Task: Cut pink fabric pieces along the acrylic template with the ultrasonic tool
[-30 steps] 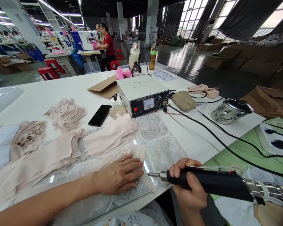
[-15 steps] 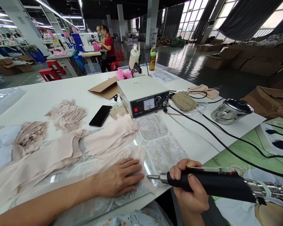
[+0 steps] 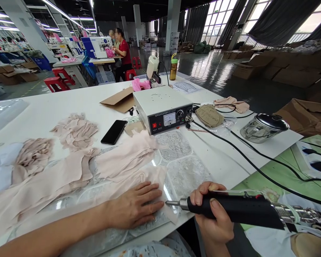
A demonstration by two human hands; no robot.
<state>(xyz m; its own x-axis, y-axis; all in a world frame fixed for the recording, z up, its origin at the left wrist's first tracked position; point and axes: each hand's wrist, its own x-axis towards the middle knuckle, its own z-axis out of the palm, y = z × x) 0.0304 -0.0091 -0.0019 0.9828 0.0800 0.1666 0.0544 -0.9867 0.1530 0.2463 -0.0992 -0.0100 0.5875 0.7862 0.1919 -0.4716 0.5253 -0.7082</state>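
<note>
My left hand [image 3: 137, 207] lies flat, fingers stretched out, on a thin beige fabric piece [image 3: 152, 174]. That fabric rests on a clear, patterned mat [image 3: 187, 175] near the table's front edge. Wrapped round the black handle of a handheld ultrasonic welder [image 3: 240, 210] is my right hand [image 3: 214, 217]. The welder's metal tip points left and ends close by my left fingertips, over the fabric's right edge; whether it touches cannot be told. Behind my left hand lies a beige fabric stack [image 3: 128, 155], and a longer beige stack [image 3: 45, 182] spreads to the left.
A control box [image 3: 163, 101] with a dial stands behind the mat, its black cable [image 3: 243, 160] running right. Around it are a phone [image 3: 113, 131], cardboard [image 3: 120, 100], a bottle [image 3: 173, 67] and a lidded steel pot [image 3: 259, 130]. Crumpled beige scraps [image 3: 75, 132] lie left.
My right hand has shifted slightly left with the welder, bringing its tip nearer my left fingertips. My left hand stays nearly in place on the fabric.
</note>
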